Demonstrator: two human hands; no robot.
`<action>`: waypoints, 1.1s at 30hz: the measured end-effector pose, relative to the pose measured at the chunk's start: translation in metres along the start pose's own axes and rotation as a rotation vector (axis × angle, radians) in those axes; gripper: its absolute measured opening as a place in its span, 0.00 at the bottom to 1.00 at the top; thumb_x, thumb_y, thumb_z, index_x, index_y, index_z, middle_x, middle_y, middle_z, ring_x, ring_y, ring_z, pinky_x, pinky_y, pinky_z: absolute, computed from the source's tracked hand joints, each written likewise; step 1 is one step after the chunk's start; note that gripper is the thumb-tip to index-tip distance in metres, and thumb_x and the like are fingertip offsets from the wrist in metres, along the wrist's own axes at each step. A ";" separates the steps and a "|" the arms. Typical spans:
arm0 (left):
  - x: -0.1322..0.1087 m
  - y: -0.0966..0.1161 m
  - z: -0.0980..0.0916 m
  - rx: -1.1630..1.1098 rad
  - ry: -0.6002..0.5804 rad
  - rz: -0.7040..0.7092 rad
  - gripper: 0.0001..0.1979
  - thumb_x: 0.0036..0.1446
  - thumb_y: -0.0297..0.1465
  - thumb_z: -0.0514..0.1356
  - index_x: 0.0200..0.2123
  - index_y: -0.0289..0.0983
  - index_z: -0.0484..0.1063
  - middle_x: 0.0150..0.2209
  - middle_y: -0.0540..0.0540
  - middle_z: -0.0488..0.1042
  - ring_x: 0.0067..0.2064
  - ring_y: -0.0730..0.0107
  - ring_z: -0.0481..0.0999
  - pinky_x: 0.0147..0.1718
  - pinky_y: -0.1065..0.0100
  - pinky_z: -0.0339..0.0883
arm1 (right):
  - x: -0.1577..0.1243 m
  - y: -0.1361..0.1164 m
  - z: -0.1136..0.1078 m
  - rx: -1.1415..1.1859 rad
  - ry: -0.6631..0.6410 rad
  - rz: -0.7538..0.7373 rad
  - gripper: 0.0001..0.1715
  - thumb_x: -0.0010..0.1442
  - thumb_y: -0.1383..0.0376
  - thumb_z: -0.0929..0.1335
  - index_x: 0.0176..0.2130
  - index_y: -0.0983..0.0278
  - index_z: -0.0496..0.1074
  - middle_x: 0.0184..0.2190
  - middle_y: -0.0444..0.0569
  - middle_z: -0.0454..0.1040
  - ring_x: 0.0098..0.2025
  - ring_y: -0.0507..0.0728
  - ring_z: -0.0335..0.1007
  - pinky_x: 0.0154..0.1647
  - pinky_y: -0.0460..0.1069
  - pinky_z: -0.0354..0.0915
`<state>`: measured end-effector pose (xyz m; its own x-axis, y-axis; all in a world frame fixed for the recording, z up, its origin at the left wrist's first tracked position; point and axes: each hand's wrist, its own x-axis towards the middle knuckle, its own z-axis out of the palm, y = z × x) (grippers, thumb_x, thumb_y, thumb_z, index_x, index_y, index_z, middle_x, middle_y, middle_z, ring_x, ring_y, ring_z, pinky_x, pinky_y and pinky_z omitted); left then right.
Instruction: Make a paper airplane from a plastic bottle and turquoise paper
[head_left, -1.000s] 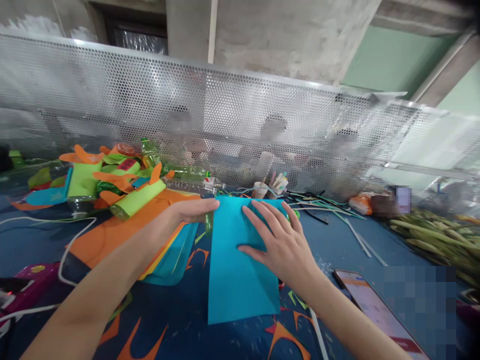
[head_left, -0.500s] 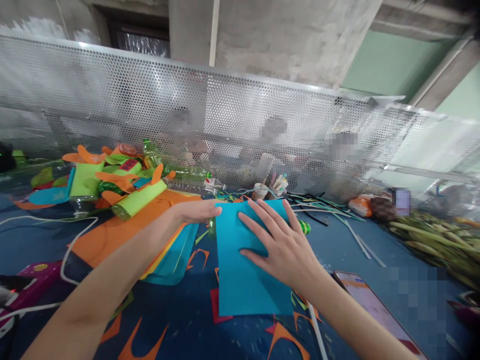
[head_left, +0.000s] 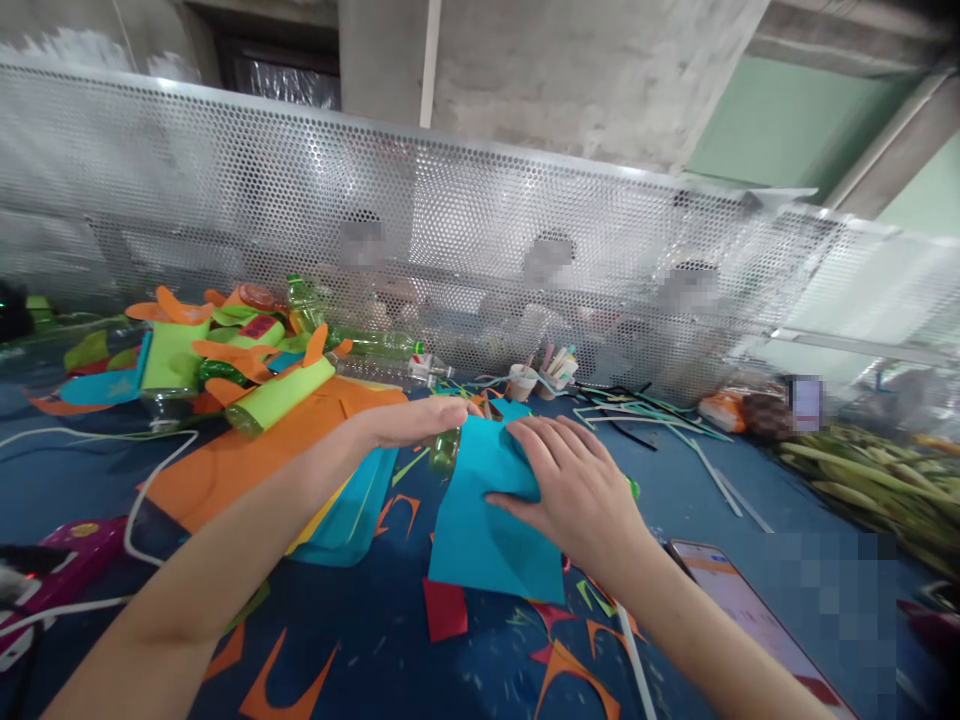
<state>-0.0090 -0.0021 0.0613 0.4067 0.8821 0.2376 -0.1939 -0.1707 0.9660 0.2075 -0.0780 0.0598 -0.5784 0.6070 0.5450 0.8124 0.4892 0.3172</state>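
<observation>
- Blue sheet: matte, smooth, paper-like, approx. rectangular; mid-table in front of wearer, far part bent up over a btl, near part sloping down w/ a slight curve.
- Green btl: see-thru plastic, lying sideways under sheet; one end pokes out on L, green bit shows past R hand; rest hidden.
- L hand: at sheet's far L corner, thumb side up, by btl end; fingers mostly hidden, can't tell if it grips.
- R hand: clamped on sheet over btl, fingers bent over far side, thumb out flat on near side. Hands well apart, sheet b/w them.
- Table: dark blue, flecked w/ tiny bits.
- Red square: flat, just by sheet's near L corner.
- Orange offcuts: curved, pointy, horn-like; more near R forearm.
- Orange sheets: flat, beside L forearm; blue stack w/ yellow edge next to them.
- Lime-wrapped btl: tube-shaped, w/ orange petal-like flaps, on orange sheets.
- Far side: cups w/ pens etc., thin strips in a tangle, perforated metal screen, shiny, round holes.
- Phone: flat slab, lit, by R forearm.
</observation>
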 end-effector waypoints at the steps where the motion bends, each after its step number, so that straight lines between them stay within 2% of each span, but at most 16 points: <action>1: -0.001 0.002 0.003 0.019 -0.093 -0.032 0.23 0.36 0.42 0.70 0.31 0.30 0.75 0.31 0.39 0.76 0.33 0.58 0.74 0.33 0.64 0.68 | 0.000 0.000 0.001 0.012 -0.008 0.010 0.40 0.51 0.44 0.67 0.54 0.67 0.64 0.48 0.57 0.72 0.49 0.65 0.67 0.50 0.60 0.63; 3: -0.003 0.005 0.008 0.051 -0.249 -0.084 0.24 0.41 0.46 0.66 0.33 0.30 0.75 0.33 0.40 0.75 0.34 0.61 0.73 0.33 0.66 0.67 | 0.001 -0.001 0.004 0.040 -0.038 0.038 0.43 0.50 0.43 0.67 0.56 0.66 0.62 0.46 0.57 0.73 0.45 0.66 0.70 0.43 0.59 0.67; 6: -0.001 0.005 0.012 0.035 -0.321 -0.140 0.25 0.52 0.51 0.56 0.37 0.33 0.73 0.33 0.43 0.74 0.34 0.65 0.73 0.34 0.66 0.67 | 0.004 0.002 0.005 0.122 -0.091 0.091 0.42 0.49 0.43 0.67 0.55 0.65 0.62 0.45 0.57 0.74 0.44 0.67 0.71 0.40 0.59 0.68; 8: 0.002 0.004 0.013 0.002 -0.314 -0.158 0.28 0.57 0.53 0.47 0.39 0.35 0.71 0.34 0.43 0.74 0.34 0.65 0.73 0.36 0.64 0.67 | 0.007 0.010 0.002 0.215 -0.101 0.181 0.41 0.49 0.43 0.67 0.55 0.63 0.62 0.45 0.56 0.74 0.43 0.67 0.72 0.39 0.59 0.68; 10: 0.005 0.006 0.014 0.056 -0.154 -0.023 0.27 0.59 0.52 0.43 0.40 0.36 0.69 0.34 0.44 0.73 0.35 0.66 0.73 0.37 0.64 0.67 | 0.012 0.024 -0.002 0.313 -0.061 0.353 0.42 0.48 0.42 0.67 0.55 0.62 0.62 0.43 0.55 0.75 0.41 0.66 0.72 0.37 0.58 0.67; 14: -0.005 0.016 0.022 0.487 0.459 0.526 0.12 0.59 0.41 0.54 0.34 0.38 0.68 0.31 0.49 0.69 0.34 0.72 0.68 0.36 0.70 0.62 | 0.019 0.052 -0.005 0.321 0.148 0.772 0.42 0.47 0.39 0.65 0.51 0.64 0.64 0.38 0.56 0.75 0.39 0.68 0.72 0.35 0.57 0.66; 16: -0.015 0.020 0.032 0.595 0.559 0.653 0.09 0.59 0.37 0.55 0.30 0.37 0.66 0.29 0.50 0.67 0.31 0.73 0.67 0.33 0.71 0.61 | 0.021 0.056 -0.005 0.225 0.263 0.858 0.43 0.47 0.39 0.65 0.52 0.64 0.63 0.41 0.58 0.74 0.41 0.70 0.71 0.36 0.59 0.64; 17: -0.020 0.021 0.038 0.620 0.513 0.645 0.10 0.60 0.36 0.54 0.29 0.37 0.66 0.27 0.50 0.67 0.29 0.74 0.67 0.31 0.71 0.61 | 0.022 0.055 -0.004 0.182 0.309 0.866 0.44 0.47 0.39 0.65 0.53 0.63 0.62 0.43 0.59 0.73 0.43 0.71 0.70 0.36 0.59 0.64; 19: -0.028 0.017 0.050 0.666 0.260 0.510 0.13 0.60 0.37 0.53 0.27 0.37 0.68 0.23 0.50 0.68 0.26 0.74 0.68 0.28 0.71 0.62 | 0.023 0.047 -0.002 0.166 0.360 0.849 0.43 0.47 0.40 0.66 0.54 0.62 0.61 0.45 0.59 0.72 0.44 0.71 0.69 0.37 0.60 0.63; 21: -0.030 0.007 0.060 0.599 0.017 0.341 0.11 0.59 0.39 0.54 0.37 0.38 0.71 0.31 0.46 0.74 0.32 0.70 0.73 0.30 0.69 0.66 | 0.024 0.035 0.001 0.250 0.367 0.827 0.42 0.47 0.40 0.66 0.53 0.61 0.61 0.44 0.57 0.73 0.43 0.69 0.69 0.37 0.59 0.63; 22: -0.030 0.001 0.065 0.515 -0.009 0.311 0.15 0.58 0.39 0.56 0.47 0.39 0.67 0.39 0.43 0.74 0.39 0.66 0.74 0.35 0.67 0.69 | 0.024 0.028 0.003 0.314 0.363 0.821 0.42 0.47 0.41 0.66 0.53 0.61 0.61 0.42 0.57 0.73 0.41 0.68 0.70 0.37 0.59 0.64; 24: -0.028 -0.011 0.072 0.347 0.029 0.334 0.31 0.57 0.38 0.58 0.61 0.42 0.50 0.55 0.39 0.65 0.52 0.62 0.69 0.46 0.62 0.68 | 0.023 0.017 0.008 0.446 0.355 0.813 0.40 0.46 0.42 0.68 0.52 0.61 0.62 0.40 0.55 0.74 0.40 0.67 0.70 0.36 0.58 0.64; 26: -0.026 -0.021 0.077 0.221 0.023 0.342 0.37 0.59 0.38 0.56 0.64 0.47 0.36 0.64 0.42 0.51 0.60 0.61 0.60 0.54 0.58 0.62 | 0.023 0.007 0.016 0.585 0.351 0.809 0.37 0.47 0.44 0.69 0.49 0.61 0.64 0.38 0.54 0.74 0.38 0.65 0.70 0.36 0.57 0.65; 29: -0.026 -0.029 0.082 0.092 -0.017 0.310 0.38 0.61 0.38 0.54 0.64 0.50 0.30 0.67 0.47 0.42 0.64 0.61 0.51 0.61 0.56 0.51 | 0.022 -0.005 0.030 0.910 0.329 0.769 0.30 0.51 0.47 0.68 0.46 0.62 0.65 0.37 0.53 0.74 0.36 0.62 0.71 0.37 0.56 0.66; 31: -0.027 -0.032 0.084 0.021 -0.006 0.273 0.39 0.61 0.38 0.54 0.64 0.50 0.29 0.67 0.48 0.42 0.65 0.61 0.48 0.63 0.56 0.46 | 0.020 -0.012 0.039 1.127 0.334 0.709 0.27 0.55 0.49 0.65 0.49 0.63 0.64 0.40 0.54 0.74 0.38 0.61 0.71 0.40 0.56 0.67; 33: -0.028 -0.034 0.086 -0.039 0.030 0.237 0.39 0.61 0.38 0.54 0.65 0.49 0.29 0.66 0.49 0.44 0.65 0.62 0.49 0.63 0.58 0.46 | 0.017 -0.018 0.047 1.210 0.341 0.667 0.27 0.58 0.51 0.63 0.52 0.63 0.61 0.44 0.55 0.73 0.42 0.60 0.70 0.43 0.55 0.66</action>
<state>0.0628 -0.0581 0.0306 0.3196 0.8321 0.4534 -0.3151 -0.3579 0.8790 0.1790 -0.0470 0.0269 0.0687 0.8396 0.5389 0.2578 0.5069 -0.8226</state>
